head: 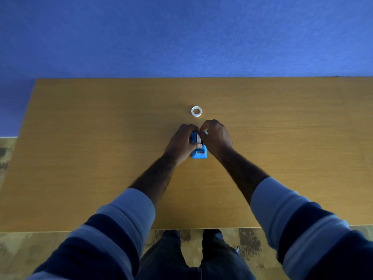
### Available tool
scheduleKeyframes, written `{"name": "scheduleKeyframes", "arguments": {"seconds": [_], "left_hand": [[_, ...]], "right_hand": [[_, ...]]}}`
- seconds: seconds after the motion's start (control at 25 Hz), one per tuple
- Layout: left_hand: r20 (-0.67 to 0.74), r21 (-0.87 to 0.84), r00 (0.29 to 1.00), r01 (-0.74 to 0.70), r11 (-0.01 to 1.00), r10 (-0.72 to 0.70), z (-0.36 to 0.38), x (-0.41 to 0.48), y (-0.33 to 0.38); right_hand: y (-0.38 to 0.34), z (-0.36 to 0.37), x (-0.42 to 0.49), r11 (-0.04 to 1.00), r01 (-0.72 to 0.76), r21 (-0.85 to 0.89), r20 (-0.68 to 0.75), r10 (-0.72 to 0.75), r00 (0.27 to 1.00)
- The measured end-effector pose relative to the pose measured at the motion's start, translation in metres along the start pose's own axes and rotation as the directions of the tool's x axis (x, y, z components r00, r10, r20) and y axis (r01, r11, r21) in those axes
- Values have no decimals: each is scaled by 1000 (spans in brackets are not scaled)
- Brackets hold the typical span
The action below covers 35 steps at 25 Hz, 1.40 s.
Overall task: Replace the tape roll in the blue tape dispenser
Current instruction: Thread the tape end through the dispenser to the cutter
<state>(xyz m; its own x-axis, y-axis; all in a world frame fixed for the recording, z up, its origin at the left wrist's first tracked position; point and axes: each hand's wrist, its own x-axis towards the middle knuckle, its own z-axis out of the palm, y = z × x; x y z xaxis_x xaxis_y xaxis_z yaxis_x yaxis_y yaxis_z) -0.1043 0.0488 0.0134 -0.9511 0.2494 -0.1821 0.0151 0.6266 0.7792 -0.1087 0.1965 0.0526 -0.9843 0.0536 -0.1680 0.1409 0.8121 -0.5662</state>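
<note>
The blue tape dispenser (pixel 199 154) stands on the wooden table (pixel 101 148), its near end toward me. My left hand (pixel 181 142) wraps the dispenser's left side, thumb resting on top. My right hand (pixel 217 137) comes in from the right, its fingers pinched on the pale tape roll (pixel 198 138) that sits in the dispenser between both hands. Most of that roll is hidden by my fingers. A second tape roll (pixel 196 111), whitish and ring-shaped, lies flat on the table just beyond my hands.
The table's far edge meets a blue wall (pixel 181 37). Its near edge runs above my legs, with patterned floor (pixel 30 245) below and at the far left.
</note>
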Motion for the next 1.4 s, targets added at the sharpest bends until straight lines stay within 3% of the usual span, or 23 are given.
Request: {"name": "scheduleKeyframes", "arguments": {"seconds": [0.2,0.52,0.88,1.28,1.4], "left_hand": [[-6,-7,1000,-3,1000,3,1,-1,0],[18,-57,1000,-23,998,24,-4,2,-1],[2,-38,1000,-4,999,4,-3,0,2],[63,-18,998,-30,999,31,-6,2,-2],[18,-55,1000,-22,998,23,-6,0,-1]], "right_hand": [[-1,-1,8,998,-62,18,64,61,996],[4,3,-14,999,12,49,-20,-11,1000],[-4,-3,11,998,-54,-38,35,55,998],[6,7,-14,964,193,-185,-89,-212,973],[4,5,-8,963,178,-202,-83,-198,977]]}}
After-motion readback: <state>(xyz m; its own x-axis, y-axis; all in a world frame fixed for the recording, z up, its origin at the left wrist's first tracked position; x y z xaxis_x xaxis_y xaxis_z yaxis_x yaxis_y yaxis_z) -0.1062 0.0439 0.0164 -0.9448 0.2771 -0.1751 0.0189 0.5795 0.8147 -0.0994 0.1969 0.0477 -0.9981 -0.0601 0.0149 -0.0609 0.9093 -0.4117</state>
